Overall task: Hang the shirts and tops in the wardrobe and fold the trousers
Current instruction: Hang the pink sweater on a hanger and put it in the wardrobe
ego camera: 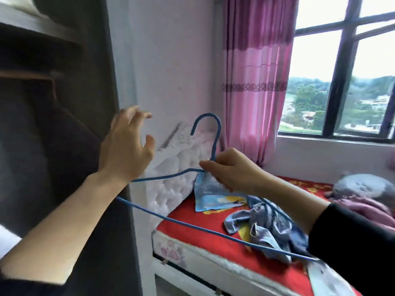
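Observation:
My right hand (pixel 232 170) grips a blue wire hanger (pixel 171 220) at the base of its hook, holding it in the air over the bed's near corner. The hanger is bare, with its hook pointing up. My left hand (pixel 126 146) is raised with fingers spread, empty, near the edge of the dark wardrobe (pixel 64 124). A crumpled blue patterned garment (pixel 263 223) lies on the red bed sheet (pixel 192 212) beneath the hanger. A light blue printed piece (pixel 213 197) lies beside it near the headboard.
A white tufted headboard (pixel 175 165) stands against the pink wall. Pink curtains (pixel 254 82) hang beside a window (pixel 342 71). A grey plush toy (pixel 363 186) and pink cloth (pixel 367 208) lie at the bed's far side. Dark clothes hang inside the wardrobe.

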The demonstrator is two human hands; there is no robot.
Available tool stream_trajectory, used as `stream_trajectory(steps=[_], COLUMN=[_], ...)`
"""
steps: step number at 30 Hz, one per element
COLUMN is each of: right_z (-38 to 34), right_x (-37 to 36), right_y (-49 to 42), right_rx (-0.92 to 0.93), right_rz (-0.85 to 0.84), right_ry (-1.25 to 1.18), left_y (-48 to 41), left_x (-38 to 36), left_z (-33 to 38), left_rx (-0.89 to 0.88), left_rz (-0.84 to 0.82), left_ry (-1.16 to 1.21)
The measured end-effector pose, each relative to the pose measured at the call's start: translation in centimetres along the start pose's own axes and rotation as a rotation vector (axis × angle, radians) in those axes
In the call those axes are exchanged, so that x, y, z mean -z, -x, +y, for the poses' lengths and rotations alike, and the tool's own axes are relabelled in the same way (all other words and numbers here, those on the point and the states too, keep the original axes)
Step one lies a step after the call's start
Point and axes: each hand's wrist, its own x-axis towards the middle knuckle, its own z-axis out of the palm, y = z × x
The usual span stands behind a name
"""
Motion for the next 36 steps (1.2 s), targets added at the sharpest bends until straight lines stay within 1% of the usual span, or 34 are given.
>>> stream_trajectory(steps=[2, 6, 12, 15, 17, 20, 30, 36], right_z=[3.6, 10.4, 20.8, 26.2, 29.6, 34.7, 52.5, 60.3], right_x=[3.3, 9.0, 15.4, 17.7, 18.9, 21.0, 31.0, 36.9], right_y=[2.7, 7.9, 14.9, 18.4, 20.6, 23.0, 25.0, 26.9], right_rx=[-0.047, -0.153, -0.336, -0.456, -0.551, -0.659, -1.027, -1.189], right_rz=[-0.006, 0.008, 0.173, 0.204, 0.202, 0.202, 0.212, 0.299], right_ry=[0.022, 0.087, 0.172, 0.201, 0.16, 0.14, 0.178, 0.182], left_y=[1.5, 3.5, 8.2, 11.2, 13.0, 15.1, 16.6, 17.8], left_x=[-3.2, -10.5, -22.1, -28.0, -31.9, -37.6, -59.0, -68.0], left_z=[4.3, 12.0, 22.9, 28.1, 31.3, 35.8, 48.7, 56.9], left_rx=[0.015, 0.099, 0.149, 0.169, 0.152, 0.102, -0.033, -0.08], left_rz=[-0.056, -0.207, -0.49, -0.651, -0.758, -0.871, -1.161, -1.318], left_ry=[0.046, 0.179, 0.362, 0.431, 0.453, 0.472, 0.505, 0.526])
